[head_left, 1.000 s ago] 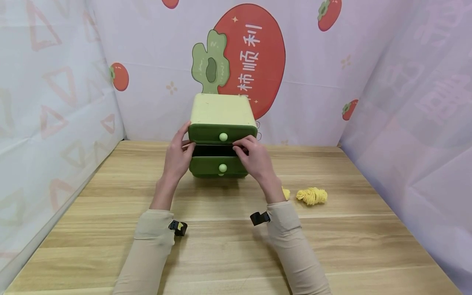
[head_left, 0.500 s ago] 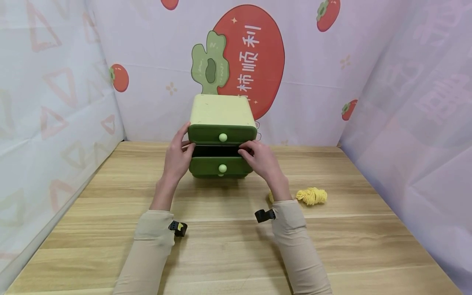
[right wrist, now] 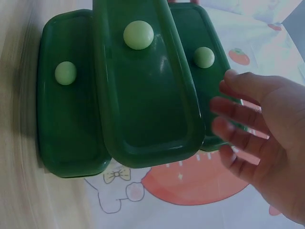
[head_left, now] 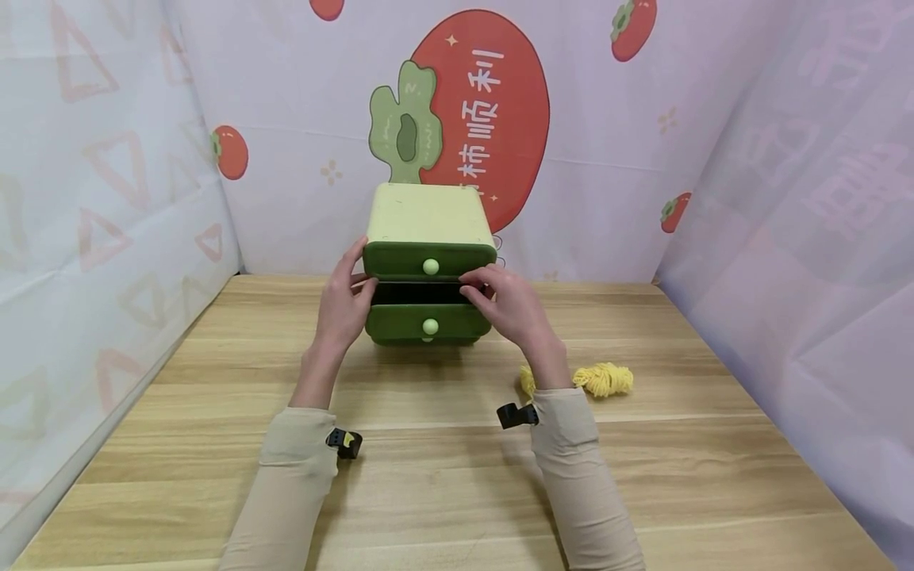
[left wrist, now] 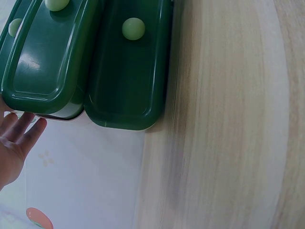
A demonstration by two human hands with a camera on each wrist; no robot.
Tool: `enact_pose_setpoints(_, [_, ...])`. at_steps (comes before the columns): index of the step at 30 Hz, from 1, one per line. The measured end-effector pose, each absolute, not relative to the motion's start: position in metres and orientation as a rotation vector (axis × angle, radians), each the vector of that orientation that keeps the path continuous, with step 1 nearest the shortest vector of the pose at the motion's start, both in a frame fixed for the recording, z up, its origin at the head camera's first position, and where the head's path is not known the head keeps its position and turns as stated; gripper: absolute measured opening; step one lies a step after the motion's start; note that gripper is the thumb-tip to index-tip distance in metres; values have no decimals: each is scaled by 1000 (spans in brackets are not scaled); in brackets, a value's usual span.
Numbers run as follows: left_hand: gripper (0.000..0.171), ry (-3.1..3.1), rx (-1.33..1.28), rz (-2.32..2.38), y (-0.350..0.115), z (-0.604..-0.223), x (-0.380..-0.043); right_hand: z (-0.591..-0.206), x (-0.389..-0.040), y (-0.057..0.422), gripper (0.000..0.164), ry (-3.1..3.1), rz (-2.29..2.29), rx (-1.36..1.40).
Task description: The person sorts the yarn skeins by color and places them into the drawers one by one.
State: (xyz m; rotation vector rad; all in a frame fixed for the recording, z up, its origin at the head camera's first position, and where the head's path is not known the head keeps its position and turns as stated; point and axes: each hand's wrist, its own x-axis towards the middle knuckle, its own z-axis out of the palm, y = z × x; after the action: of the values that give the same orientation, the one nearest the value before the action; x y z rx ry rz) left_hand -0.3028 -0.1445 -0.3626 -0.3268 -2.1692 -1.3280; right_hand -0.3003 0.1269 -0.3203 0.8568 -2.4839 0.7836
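A small drawer cabinet [head_left: 432,212] with a cream top and dark green fronts stands on the table. Its middle drawer [head_left: 400,319] is pulled out, showing a dark gap above the front; the top drawer [right wrist: 195,33] and bottom drawer [left wrist: 125,71] sit further back. My left hand [head_left: 346,305] rests at the cabinet's left side, its fingers fairly straight along it in the left wrist view. At the right side, my right hand [head_left: 510,305] has loosely bent fingers and nothing between them, with thumb and fingertips near the drawer's open gap. The drawer's inside is too dark to see.
A bundle of yellow yarn [head_left: 605,380] lies on the wooden table [head_left: 443,476] to the right. Another yellow piece [head_left: 527,381] is partly hidden behind the right wrist. A printed cloth wall [head_left: 300,214] rises close behind the cabinet.
My right hand has moved slightly right, away from the middle of the drawer gap, uncovering more of the drawer front. The left hand and the drawer stay where they were.
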Motion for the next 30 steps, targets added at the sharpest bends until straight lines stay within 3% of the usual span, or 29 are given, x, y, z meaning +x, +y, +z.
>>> enact_pose_setpoints(22, [67, -2175, -318, -1341, -145, -362, -302, -335, -299, 108, 18, -2567, 657, 1329])
enact_pose_setpoints(30, [67, -2175, -325, -1346, -145, -362, -302, -343, -302, 102, 23, -2611, 644, 1336])
